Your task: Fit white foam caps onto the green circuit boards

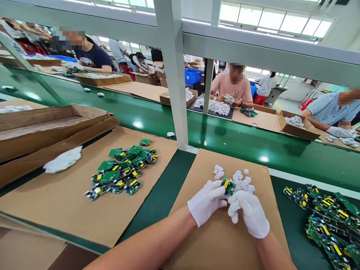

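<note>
A small green circuit board with a yellow-wrapped part is held up between my two white-gloved hands. My left hand pinches its left edge between thumb and fingers. On the other side, my right hand has its curled fingertips against the board's lower right edge; whether they hold anything else is hidden. Just behind the board, a small heap of white crumpled-looking pieces lies on a brown cardboard sheet. A few more white pieces lie to their left.
Piles of circuit boards lie at left and right. A white glove rests near a long cardboard box. A pale metal post rises ahead, beside a green conveyor belt. Co-workers sit across it.
</note>
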